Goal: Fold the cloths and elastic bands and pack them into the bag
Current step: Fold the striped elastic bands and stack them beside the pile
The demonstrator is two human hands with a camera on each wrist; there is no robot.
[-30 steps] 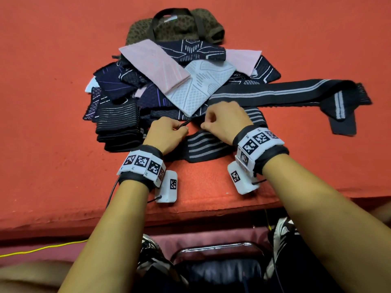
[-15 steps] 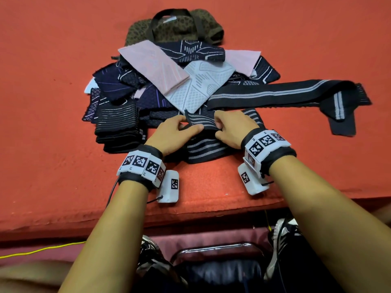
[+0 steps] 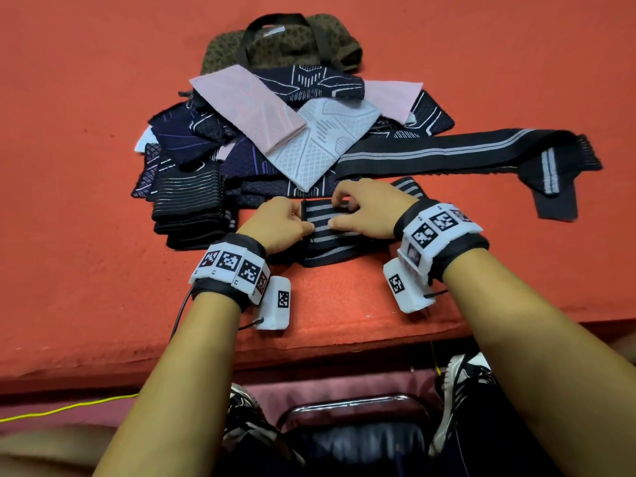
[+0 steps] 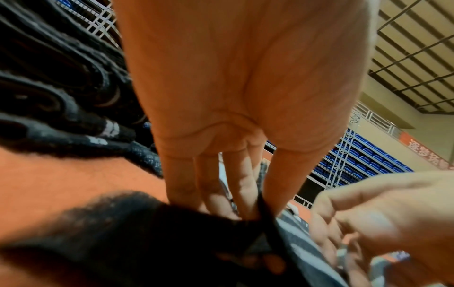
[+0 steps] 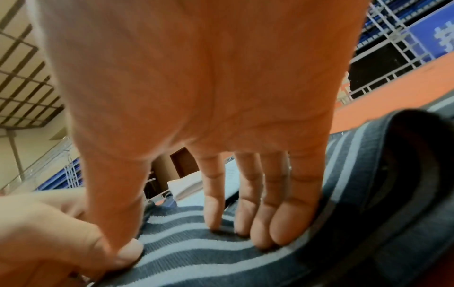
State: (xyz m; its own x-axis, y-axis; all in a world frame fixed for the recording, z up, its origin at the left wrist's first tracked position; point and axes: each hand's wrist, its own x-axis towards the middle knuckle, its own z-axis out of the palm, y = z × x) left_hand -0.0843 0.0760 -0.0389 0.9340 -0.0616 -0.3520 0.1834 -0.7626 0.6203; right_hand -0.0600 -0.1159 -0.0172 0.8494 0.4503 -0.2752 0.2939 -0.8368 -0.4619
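A dark elastic band with grey stripes [image 3: 325, 235] lies folded near the table's front edge. My left hand [image 3: 303, 223] pinches its left edge between thumb and fingers; the left wrist view shows the dark edge [image 4: 261, 202] running up between them. My right hand [image 3: 339, 210] presses on the top layer with straight fingertips [image 5: 277, 233] and thumb, holding the striped band [image 5: 196, 252] flat. The brown patterned bag [image 3: 275, 46] with dark handles lies at the far end, behind a pile of pink, grey and navy cloths [image 3: 320, 146].
A long dark striped band [image 3: 447, 153] stretches from the pile to the right. A stack of folded dark bands [image 3: 192, 208] sits just left of my left hand. Orange table cloth [image 3: 86, 166] surrounds the pile. The table's front edge [image 3: 344, 342] is close to my wrists.
The band's flap, raised between my hands half a second ago, now lies flat on the layer below. My right hand has shifted from gripping it to pressing it down.
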